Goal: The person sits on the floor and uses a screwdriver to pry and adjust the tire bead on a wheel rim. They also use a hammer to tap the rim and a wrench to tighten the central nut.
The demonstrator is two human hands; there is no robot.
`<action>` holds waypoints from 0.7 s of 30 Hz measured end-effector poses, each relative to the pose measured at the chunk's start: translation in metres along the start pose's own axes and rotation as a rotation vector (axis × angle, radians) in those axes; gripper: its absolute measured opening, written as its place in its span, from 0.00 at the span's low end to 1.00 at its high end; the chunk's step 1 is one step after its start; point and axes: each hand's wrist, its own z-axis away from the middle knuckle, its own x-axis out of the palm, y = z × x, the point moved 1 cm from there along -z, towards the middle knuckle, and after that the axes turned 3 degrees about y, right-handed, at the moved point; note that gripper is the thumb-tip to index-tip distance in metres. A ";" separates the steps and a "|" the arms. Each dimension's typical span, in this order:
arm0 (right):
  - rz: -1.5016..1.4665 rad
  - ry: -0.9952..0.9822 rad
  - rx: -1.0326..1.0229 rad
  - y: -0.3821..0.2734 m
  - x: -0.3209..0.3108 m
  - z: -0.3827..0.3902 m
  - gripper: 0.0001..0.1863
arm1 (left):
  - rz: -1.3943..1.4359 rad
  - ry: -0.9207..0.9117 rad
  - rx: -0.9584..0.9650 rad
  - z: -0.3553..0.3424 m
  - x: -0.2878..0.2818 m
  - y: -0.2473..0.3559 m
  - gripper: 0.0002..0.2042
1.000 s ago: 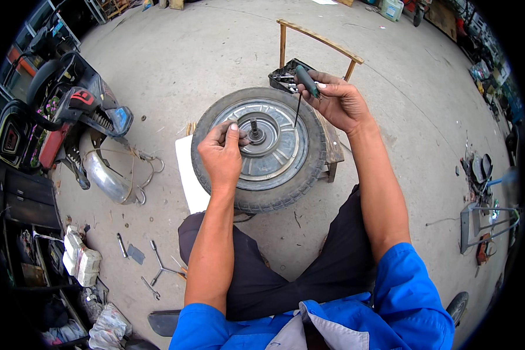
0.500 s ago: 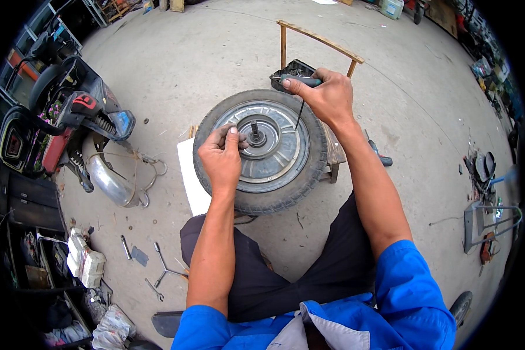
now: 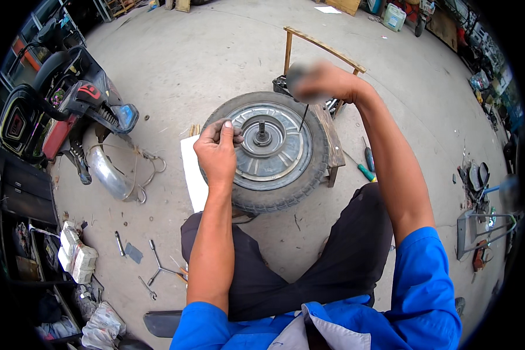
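A hub-motor wheel [image 3: 252, 197] with a black tyre lies flat in front of me, its axle [image 3: 262, 132] standing upright at the centre. My right hand [image 3: 331, 83] is closed over the handle of a T-handle hex key, with its fingers blurred. The key's thin black shaft [image 3: 303, 118] slants down to the right edge area of the metal hub cover [image 3: 286, 153]. My left hand [image 3: 217, 149] is over the left side of the wheel, beside the axle. Its fingers are curled and thumb pressed to them; anything between them is hidden.
Under the wheel is a wooden stool [image 3: 331, 140], with a wooden frame [image 3: 326, 44] rising behind it. Screwdrivers [image 3: 367, 172] lie on the right. A three-way wrench [image 3: 160, 265] and a spanner [image 3: 148, 287] lie at lower left. A partly dismantled scooter [image 3: 79, 111] stands on the left.
My right hand has turned over the hex key's handle, its elbow moving outward to the right. My left hand stays curled near the axle. The view has shifted slightly.
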 end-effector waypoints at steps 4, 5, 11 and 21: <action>-0.463 -0.175 0.123 0.011 -0.002 -0.008 0.18 | 0.059 0.020 -0.011 -0.005 -0.003 0.000 0.10; -0.531 -0.189 0.170 0.014 -0.002 -0.011 0.17 | 0.059 0.021 -0.019 -0.005 -0.005 -0.001 0.10; -0.803 -0.063 0.186 0.021 0.017 -0.010 0.11 | 0.067 0.011 -0.089 -0.008 -0.011 -0.001 0.10; -0.983 0.600 0.390 -0.003 0.051 -0.008 0.06 | -0.580 -0.214 0.176 -0.004 -0.001 -0.020 0.25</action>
